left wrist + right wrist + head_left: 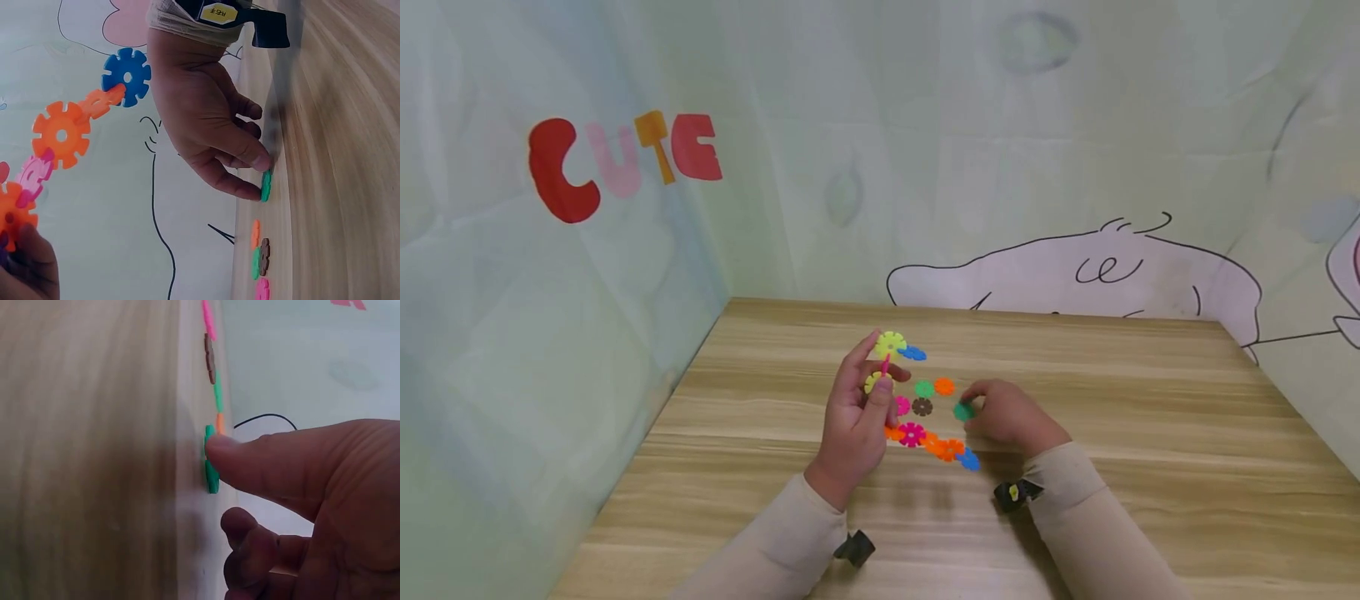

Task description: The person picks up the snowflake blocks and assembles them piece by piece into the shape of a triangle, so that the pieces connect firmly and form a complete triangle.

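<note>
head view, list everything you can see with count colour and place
snowflake chain: one joined piece of yellow, blue, pink and orange discs, lifted off the table in the left hand
green disc: one, dark green, on the table under the right fingertips
loose discs: four, green, orange, pink and brown, flat on the table between the hands
table: one, light wood grain, under everything
backdrop: pale green cloth with red, pink and orange CUTE letters at left and a line-drawn cartoon behind the table
left hand: one, beige sleeve, grips the chain
right hand: one, beige sleeve, pinches the green disc
</note>
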A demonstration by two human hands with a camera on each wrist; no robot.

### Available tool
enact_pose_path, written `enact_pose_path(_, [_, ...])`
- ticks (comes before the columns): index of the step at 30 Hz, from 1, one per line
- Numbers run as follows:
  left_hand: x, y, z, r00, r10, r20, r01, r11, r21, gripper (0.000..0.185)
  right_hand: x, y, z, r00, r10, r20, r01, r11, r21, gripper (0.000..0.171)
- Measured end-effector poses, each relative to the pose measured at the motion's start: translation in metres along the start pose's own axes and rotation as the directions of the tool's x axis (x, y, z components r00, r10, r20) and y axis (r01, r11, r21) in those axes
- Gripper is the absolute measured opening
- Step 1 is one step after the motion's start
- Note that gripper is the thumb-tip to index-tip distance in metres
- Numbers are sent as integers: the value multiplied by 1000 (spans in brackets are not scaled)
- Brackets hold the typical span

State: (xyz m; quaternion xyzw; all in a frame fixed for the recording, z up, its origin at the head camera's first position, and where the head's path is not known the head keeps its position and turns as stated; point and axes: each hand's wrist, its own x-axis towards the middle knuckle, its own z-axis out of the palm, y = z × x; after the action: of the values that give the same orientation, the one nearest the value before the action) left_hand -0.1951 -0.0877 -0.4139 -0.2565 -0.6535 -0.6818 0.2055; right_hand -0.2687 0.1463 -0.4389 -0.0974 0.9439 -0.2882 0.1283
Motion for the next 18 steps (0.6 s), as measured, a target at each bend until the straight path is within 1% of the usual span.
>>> enact_pose_path(4, [0, 1, -1, 1000, -5, -5, 5, 1000, 2, 51, 0, -1, 3, 999, -15, -30, 14, 999, -40, 21])
enact_pose_path(6, [0, 2, -1, 1000, -8, -7, 8, 1000, 8, 51, -1, -1, 4, 999, -18, -32, 17, 999, -45, 20])
enact_pose_path(11, [0, 3, -1, 1000, -12, -16, 12, 1000, 15, 51, -2, -4, 3, 1000, -1, -20, 0, 1000, -11, 20])
enact_pose_path(13, [0, 3, -1, 1000, -17, -21, 18, 1000, 19, 51, -2, -7, 1, 999, -7, -38, 7, 1000, 24, 21])
enact_pose_path(15, [0, 4, -1, 1000, -23, -21, 23, 999, 24, 51, -2, -12, -2, 997, -18, -69, 24, 996, 89, 22])
enact_pose_path(17, [0, 4, -1, 999, -26, -20, 27, 999, 24, 51, -6, -18, -8, 993, -39, -109, 59, 982, 182, 23])
enact_pose_path(18, [0, 5, -1, 999, -29, -19, 30, 999, 25, 51, -8, -23, -12, 989, -58, -133, 88, 968, 236, 24])
